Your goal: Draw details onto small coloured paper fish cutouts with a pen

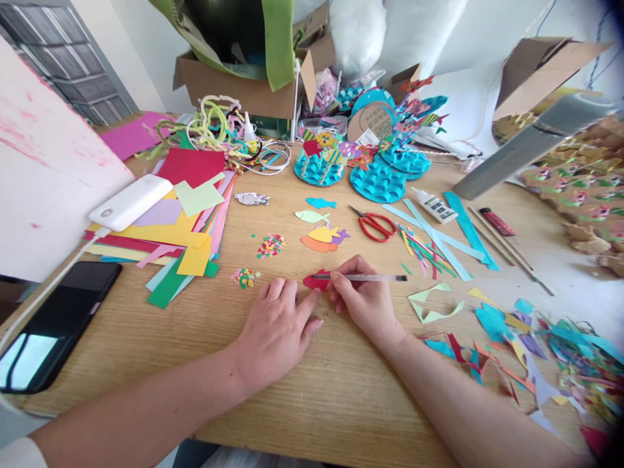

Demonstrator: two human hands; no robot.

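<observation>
Matt paper fish (310, 282), smooth plastic pen (377, 278), glossy phone (53, 318), grained wooden table (312, 396).

- Left: I log a black, rectangular, glass-fronted smartphone (65, 312), lying flat, glass side up.
- Beyond it: white, rounded plastic power bank (134, 201); thin white cable (53, 281) meeting its near end.
- Back: brown cardboard box (219, 84); I note a green bag (279, 45) above it.
- Right: tall grey cylindrical bottle (526, 146), slanted in my view.

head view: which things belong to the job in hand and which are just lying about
Part of the job, it seems:
- pen, in the right hand
- red paper fish, under the pen's tip
- scissors, probably

Probably just lying about:
- phone
- white power bank
</observation>
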